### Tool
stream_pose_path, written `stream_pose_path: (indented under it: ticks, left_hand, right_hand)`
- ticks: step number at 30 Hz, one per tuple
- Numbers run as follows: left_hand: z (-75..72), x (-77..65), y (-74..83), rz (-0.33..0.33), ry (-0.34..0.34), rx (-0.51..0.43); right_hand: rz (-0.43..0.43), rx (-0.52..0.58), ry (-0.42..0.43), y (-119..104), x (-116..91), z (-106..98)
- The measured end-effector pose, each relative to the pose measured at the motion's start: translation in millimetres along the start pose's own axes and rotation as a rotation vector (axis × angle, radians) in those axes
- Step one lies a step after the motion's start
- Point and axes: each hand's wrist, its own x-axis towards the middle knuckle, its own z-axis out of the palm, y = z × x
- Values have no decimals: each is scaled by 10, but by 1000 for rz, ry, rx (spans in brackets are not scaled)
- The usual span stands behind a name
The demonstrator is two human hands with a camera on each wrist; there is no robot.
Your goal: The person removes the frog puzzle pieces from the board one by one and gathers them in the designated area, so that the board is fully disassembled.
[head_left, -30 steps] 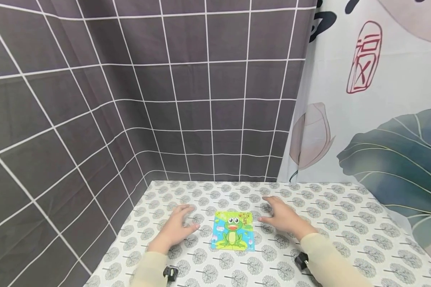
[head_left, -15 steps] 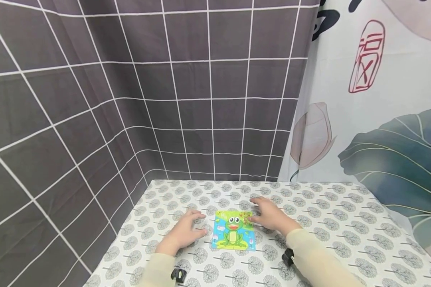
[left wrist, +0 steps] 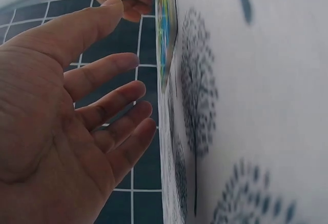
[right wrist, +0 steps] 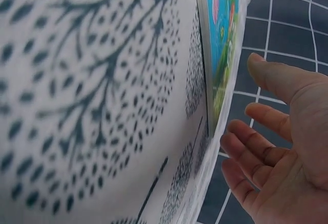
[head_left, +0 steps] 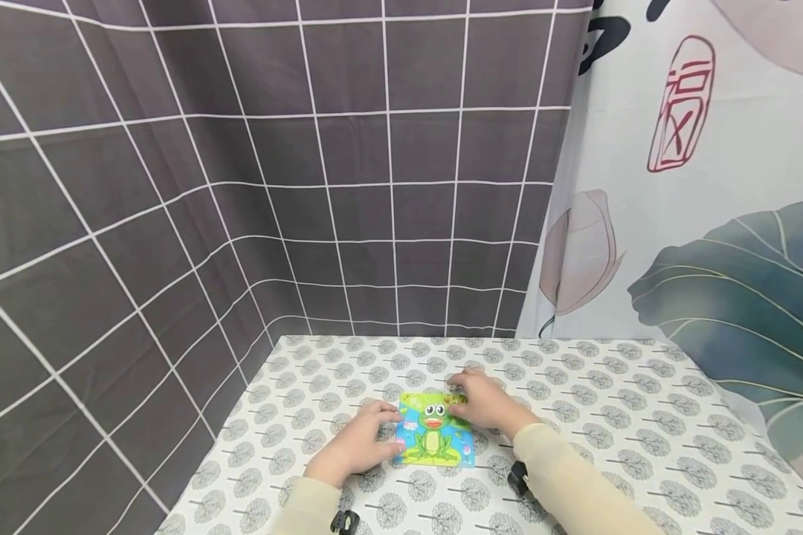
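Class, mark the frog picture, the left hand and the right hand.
Frog picture (head_left: pixel 431 440), head view, on the frog's belly.
Left hand (head_left: pixel 361 443), head view, back of the hand.
Right hand (head_left: pixel 485 402), head view, back of the hand.

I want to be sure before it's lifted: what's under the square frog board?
Under the frog board is the tree-print tablecloth, visible around its edges. The patch directly beneath is covered, so I can't tell whether anything else lies there.

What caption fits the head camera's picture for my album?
Left hand and right hand at opposite sides of a frog picture on tree-print cloth, before a dark gridded curtain.
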Motion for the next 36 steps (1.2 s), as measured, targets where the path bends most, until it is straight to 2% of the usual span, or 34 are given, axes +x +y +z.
stream_pose_path:
  ticks: [8, 16, 19, 29, 36]
  left_hand:
    - [20, -19, 83, 17, -46, 8]
    - [26, -22, 100, 64, -83, 42]
    - [33, -21, 100, 62, -93, 38]
    - [29, -11, 98, 41, -157, 45]
    - [42, -14, 92, 49, -144, 86]
  right_hand:
    - [-37, -12, -27, -125, 65, 45]
    - [-70, 20, -85, -302, 187, 96]
    - [-86, 13, -94, -330, 217, 135]
    - [-53, 24, -112, -386, 264, 225]
    - [-19, 51, -112, -413, 291, 262]
